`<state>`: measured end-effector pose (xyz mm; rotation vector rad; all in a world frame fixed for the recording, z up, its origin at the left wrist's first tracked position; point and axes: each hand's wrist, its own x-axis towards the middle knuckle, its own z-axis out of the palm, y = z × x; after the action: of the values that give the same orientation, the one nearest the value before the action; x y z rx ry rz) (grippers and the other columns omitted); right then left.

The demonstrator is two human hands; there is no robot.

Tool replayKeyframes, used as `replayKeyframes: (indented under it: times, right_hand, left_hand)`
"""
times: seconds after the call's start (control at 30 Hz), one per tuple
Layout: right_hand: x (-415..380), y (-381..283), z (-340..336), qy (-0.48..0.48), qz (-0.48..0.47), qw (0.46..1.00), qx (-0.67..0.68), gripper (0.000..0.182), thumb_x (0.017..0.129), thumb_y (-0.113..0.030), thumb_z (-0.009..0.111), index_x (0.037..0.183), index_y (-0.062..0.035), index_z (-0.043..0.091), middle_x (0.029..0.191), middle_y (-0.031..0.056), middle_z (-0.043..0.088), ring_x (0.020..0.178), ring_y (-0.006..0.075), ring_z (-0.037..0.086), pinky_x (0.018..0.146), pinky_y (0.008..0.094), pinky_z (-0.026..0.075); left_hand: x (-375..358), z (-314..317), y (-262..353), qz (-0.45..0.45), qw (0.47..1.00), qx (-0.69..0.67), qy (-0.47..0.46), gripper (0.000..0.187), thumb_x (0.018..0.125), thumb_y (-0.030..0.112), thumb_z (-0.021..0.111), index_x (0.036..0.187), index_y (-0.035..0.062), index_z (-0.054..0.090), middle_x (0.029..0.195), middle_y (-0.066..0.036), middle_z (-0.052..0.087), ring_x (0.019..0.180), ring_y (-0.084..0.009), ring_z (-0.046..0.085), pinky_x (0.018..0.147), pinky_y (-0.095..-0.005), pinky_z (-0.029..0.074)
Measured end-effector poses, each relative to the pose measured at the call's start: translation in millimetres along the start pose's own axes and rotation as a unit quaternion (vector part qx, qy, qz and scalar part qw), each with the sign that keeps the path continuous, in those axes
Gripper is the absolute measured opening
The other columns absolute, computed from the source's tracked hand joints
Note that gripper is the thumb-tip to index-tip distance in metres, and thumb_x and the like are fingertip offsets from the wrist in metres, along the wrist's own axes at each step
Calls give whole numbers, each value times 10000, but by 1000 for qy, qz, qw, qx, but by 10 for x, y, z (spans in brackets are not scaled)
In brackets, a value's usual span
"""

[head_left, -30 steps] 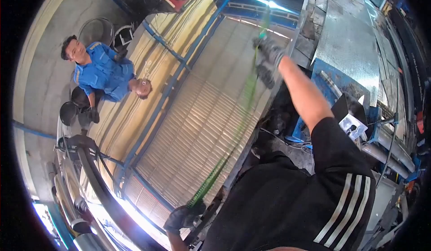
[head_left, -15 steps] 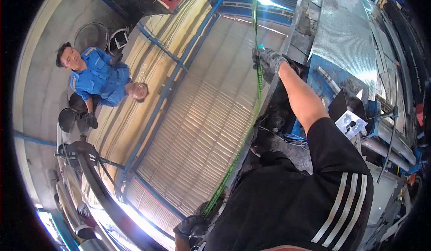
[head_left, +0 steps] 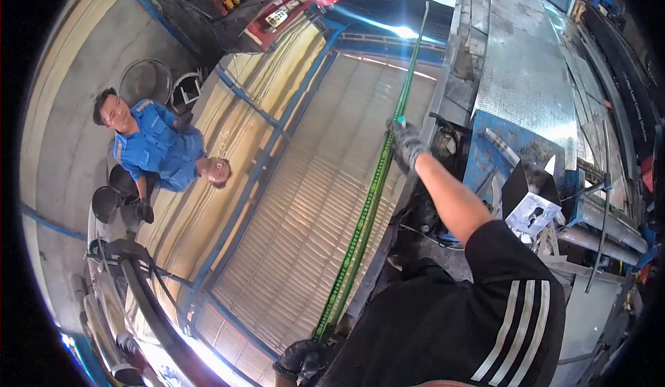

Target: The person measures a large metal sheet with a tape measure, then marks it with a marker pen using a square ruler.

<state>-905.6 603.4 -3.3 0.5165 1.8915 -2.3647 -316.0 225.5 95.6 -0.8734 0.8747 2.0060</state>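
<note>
A long green measuring tape (head_left: 360,231) runs over a large shiny metal sheet (head_left: 332,151) that mirrors the roof. Near the sheet's right edge my right hand (head_left: 407,143), in a grey glove, is closed on the tape, which stretches on beyond it towards the far edge. At the bottom my left hand (head_left: 301,359), in a dark glove, is closed at the near end of the tape. What lies inside its fingers is partly hidden.
Across the sheet on the left is a person in blue (head_left: 156,141) with dark gloves. Curved dark pipes (head_left: 149,290) lie lower left. A red machine (head_left: 294,6) stands at the top. To the right are a patterned metal plate (head_left: 526,68) and an open box (head_left: 532,203).
My right hand has moved down and slightly left in the view. The tape now lies straighter and more to the left, with its far end visible. The view has tilted upward.
</note>
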Motion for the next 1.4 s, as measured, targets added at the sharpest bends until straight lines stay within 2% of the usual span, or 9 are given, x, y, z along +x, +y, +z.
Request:
replayKeyframes:
  times: [0.23, 0.37, 0.5, 0.57, 0.6, 0.73, 0.8, 1.1, 1.4]
  right_hand:
    - [-830, 228, 33, 8, 6, 999, -38, 268, 957, -396, 728, 968, -135, 667, 695, 13, 566, 575, 164, 516, 522, 357, 420]
    - [-1117, 97, -18, -3, 13, 1000, -9, 219, 959, -338, 733, 986, -131, 668, 697, 7, 584, 579, 151, 530, 526, 338, 423]
    - [-783, 158, -135, 68, -37, 996, -31, 231, 942, -315, 739, 969, -98, 663, 716, 46, 617, 601, 206, 580, 558, 371, 454]
    - [-483, -57, -240, 197, -183, 917, -293, 251, 936, -328, 733, 964, -87, 668, 732, 109, 649, 661, 298, 633, 607, 424, 485]
    - [-369, -200, -299, 164, -167, 957, -175, 273, 931, -355, 727, 964, -89, 675, 771, 154, 675, 731, 362, 659, 663, 451, 505]
    - [887, -171, -700, 212, -248, 813, -483, 276, 923, -343, 749, 962, -80, 675, 780, 116, 691, 722, 304, 665, 661, 434, 510]
    - [1408, -243, -808, 193, -182, 940, -215, 390, 901, -438, 734, 1014, -66, 705, 832, 145, 726, 767, 329, 692, 669, 441, 530]
    - [1249, -591, -661, 109, -62, 992, -1, 441, 977, -460, 647, 1163, -61, 681, 964, 111, 709, 814, 270, 676, 702, 419, 554]
    - [763, -500, -481, 36, -120, 985, 115, 174, 975, -196, 706, 1095, -73, 733, 909, 41, 736, 793, 192, 700, 696, 343, 522]
  left_hand:
    - [978, 873, 892, 96, 971, 197, 93, 401, 1023, 248, 559, 1246, -74, 647, 1068, -171, 748, 879, -274, 737, 776, -393, 624]
    - [1976, 1045, 1371, 31, 990, -6, -135, 430, 1028, 283, 544, 1279, -56, 626, 987, -160, 742, 811, -277, 734, 702, -381, 620]
    - [2556, 1364, 1703, 106, 963, 170, -180, 437, 1035, 294, 539, 1282, -55, 631, 939, -161, 739, 756, -259, 727, 665, -359, 609]
    - [2478, 1722, 1831, 363, 751, 526, -166, 464, 1041, 318, 537, 1301, -58, 623, 917, -165, 741, 730, -256, 726, 643, -352, 604]
    - [2531, 1715, 1828, 197, 912, 326, -150, 506, 1043, 344, 545, 1362, -47, 584, 898, -161, 735, 719, -257, 723, 647, -360, 612]
    - [2394, 1831, 1825, -23, 990, 73, -118, 530, 1036, 329, 573, 1458, 12, 525, 897, -157, 719, 743, -249, 722, 677, -379, 625]
    - [2390, 1901, 1831, 2, 987, 111, -112, 528, 1035, 331, 577, 1456, 16, 529, 915, -163, 719, 749, -251, 724, 671, -383, 624]
    - [3317, 2282, 2512, -5, 973, 45, -226, 539, 1044, 299, 517, 1467, -31, 481, 1188, -192, 670, 833, -261, 694, 705, -377, 603]
    - [3601, 3284, 3126, 2, 977, 55, -207, 374, 1015, 360, 521, 1298, 162, 668, 762, -110, 709, 566, -245, 665, 448, -392, 521]
